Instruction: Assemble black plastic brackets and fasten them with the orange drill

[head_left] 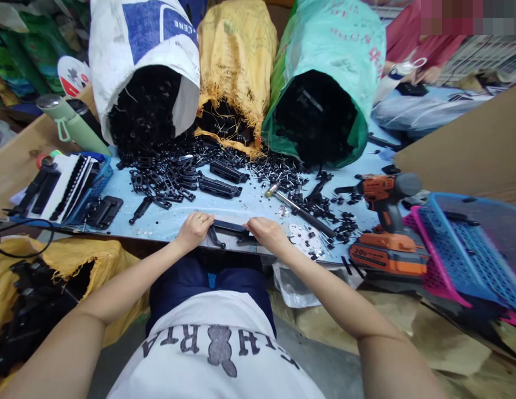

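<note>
Between my two hands, at the near edge of the blue table point(145, 226), is a long black plastic part point(229, 226) with a short arm hanging down from it. My left hand point(195, 228) is closed on its left end, a ring on one finger. The fingers of my right hand point(266, 233) pinch its right end. Just beyond lie two similar black parts point(219, 187). A hammer point(299, 209) with a dark handle slants across the table to the right, its head pointing away from me. Small black links point(166, 177) are heaped to the left.
White point(145, 44), yellow point(236, 61) and green point(328, 44) sacks of black parts lie along the back. An orange cordless drill point(388, 221) stands right, beside blue baskets point(469, 244). Left are a blue basket point(102, 180) and a green bottle point(75, 122). Another person's sleeve point(428, 33) shows back right.
</note>
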Tool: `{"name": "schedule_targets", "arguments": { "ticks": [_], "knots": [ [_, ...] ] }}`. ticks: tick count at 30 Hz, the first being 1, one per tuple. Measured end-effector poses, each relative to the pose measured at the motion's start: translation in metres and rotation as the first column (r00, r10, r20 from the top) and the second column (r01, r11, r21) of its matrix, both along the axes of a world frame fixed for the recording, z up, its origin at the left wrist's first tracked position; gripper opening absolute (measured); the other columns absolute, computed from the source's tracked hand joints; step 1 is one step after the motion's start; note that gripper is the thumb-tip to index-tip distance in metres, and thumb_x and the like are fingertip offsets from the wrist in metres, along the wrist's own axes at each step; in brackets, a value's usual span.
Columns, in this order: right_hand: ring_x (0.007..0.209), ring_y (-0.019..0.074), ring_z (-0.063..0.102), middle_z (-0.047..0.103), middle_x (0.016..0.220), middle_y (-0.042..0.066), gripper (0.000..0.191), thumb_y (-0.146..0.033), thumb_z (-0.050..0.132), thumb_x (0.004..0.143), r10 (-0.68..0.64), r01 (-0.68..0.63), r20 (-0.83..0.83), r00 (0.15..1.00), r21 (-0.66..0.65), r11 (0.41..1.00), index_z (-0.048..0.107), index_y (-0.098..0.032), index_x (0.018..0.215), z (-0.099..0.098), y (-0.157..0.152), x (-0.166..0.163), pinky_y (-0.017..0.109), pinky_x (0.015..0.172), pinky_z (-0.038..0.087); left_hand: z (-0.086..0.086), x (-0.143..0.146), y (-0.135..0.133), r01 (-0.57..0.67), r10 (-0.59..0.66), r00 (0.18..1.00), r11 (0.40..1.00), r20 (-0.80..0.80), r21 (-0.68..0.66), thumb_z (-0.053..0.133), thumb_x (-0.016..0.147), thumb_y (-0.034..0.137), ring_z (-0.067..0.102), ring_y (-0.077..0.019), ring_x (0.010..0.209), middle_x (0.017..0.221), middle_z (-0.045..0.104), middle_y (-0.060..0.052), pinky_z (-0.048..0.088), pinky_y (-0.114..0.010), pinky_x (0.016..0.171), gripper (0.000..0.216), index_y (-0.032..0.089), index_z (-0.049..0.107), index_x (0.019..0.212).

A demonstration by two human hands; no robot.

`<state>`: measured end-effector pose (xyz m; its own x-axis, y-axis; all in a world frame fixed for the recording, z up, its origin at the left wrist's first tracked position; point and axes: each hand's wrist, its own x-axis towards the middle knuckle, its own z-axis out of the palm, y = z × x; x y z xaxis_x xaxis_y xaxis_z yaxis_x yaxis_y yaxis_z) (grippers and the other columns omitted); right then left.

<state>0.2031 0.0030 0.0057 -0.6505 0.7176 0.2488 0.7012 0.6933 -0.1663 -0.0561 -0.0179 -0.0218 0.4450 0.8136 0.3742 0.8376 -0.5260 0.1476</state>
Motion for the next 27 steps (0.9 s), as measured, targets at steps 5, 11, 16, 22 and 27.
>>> {"name": "schedule_targets", "arguments": {
  "ticks": [5, 11, 16, 22, 27],
  "knots": [
    [0.089, 0.0188, 0.059, 0.067, 0.101, 0.01, 0.024, -0.033, 0.044, 0.093, 0.104, -0.107, -0.193, 0.976, -0.005, 0.994, 0.06, -0.018, 0.102, -0.023, -0.009, 0.008, 0.032, 0.076, 0.045, -0.009, -0.003, -0.006, -0.031, 0.034, 0.998, 0.999, -0.055, 0.039, 0.037, 0.093, 0.021, 0.058, -0.022, 0.099, 0.105, 0.066, -0.011, 0.038, -0.038, 0.08, 0.032, 0.018, 0.056, 0.118],
    [0.098, 0.0238, 0.057, 0.06, 0.117, 0.014, 0.048, -0.052, 0.047, 0.087, 0.089, -0.089, -0.028, 0.996, -0.019, 0.996, 0.053, -0.018, 0.121, -0.032, -0.007, 0.035, 0.036, 0.078, 0.044, -0.008, 0.014, 0.007, 0.323, -0.327, 0.934, 0.945, -0.144, -0.051, 0.04, 0.092, 0.037, 0.05, -0.0228, 0.116, 0.125, 0.056, -0.014, 0.035, -0.038, 0.095, 0.042, 0.017, 0.048, 0.128],
    [0.061, 0.0192, 0.056, 0.06, 0.064, 0.009, 0.058, -0.067, 0.04, 0.082, -0.126, 0.113, 0.14, 0.982, 0.102, 0.988, 0.061, -0.015, 0.068, -0.038, 0.007, 0.051, 0.029, 0.056, 0.034, -0.003, 0.052, 0.032, 0.248, -0.267, 0.949, 0.961, -0.17, -0.125, 0.034, 0.092, 0.046, 0.058, -0.0235, 0.09, 0.096, 0.063, -0.017, 0.041, -0.035, 0.076, 0.051, 0.007, 0.054, 0.118],
    [0.049, 0.014, 0.049, 0.056, 0.054, 0.006, 0.064, -0.065, 0.027, 0.087, -0.051, 0.036, 0.106, 0.993, 0.142, 0.989, 0.054, -0.017, 0.056, -0.027, 0.011, 0.051, 0.028, 0.05, 0.027, -0.003, 0.071, 0.057, 0.169, -0.186, 0.977, 0.974, -0.103, -0.154, 0.029, 0.093, 0.047, 0.059, -0.0205, 0.071, 0.071, 0.062, -0.014, 0.04, -0.031, 0.063, 0.054, 0.01, 0.064, 0.076],
    [0.048, 0.0128, 0.046, 0.051, 0.051, 0.003, 0.059, -0.062, 0.026, 0.09, 0.261, -0.264, -0.086, 0.962, -0.022, 0.964, 0.052, -0.019, 0.058, 0.038, -0.01, 0.051, 0.028, 0.049, 0.027, 0.033, 0.057, 0.014, 0.295, -0.265, 0.946, 0.941, 0.185, -0.163, 0.017, 0.093, 0.051, 0.056, -0.0166, 0.061, 0.061, 0.059, -0.008, 0.041, -0.029, 0.059, 0.061, 0.018, 0.059, 0.065]
  ]
}}
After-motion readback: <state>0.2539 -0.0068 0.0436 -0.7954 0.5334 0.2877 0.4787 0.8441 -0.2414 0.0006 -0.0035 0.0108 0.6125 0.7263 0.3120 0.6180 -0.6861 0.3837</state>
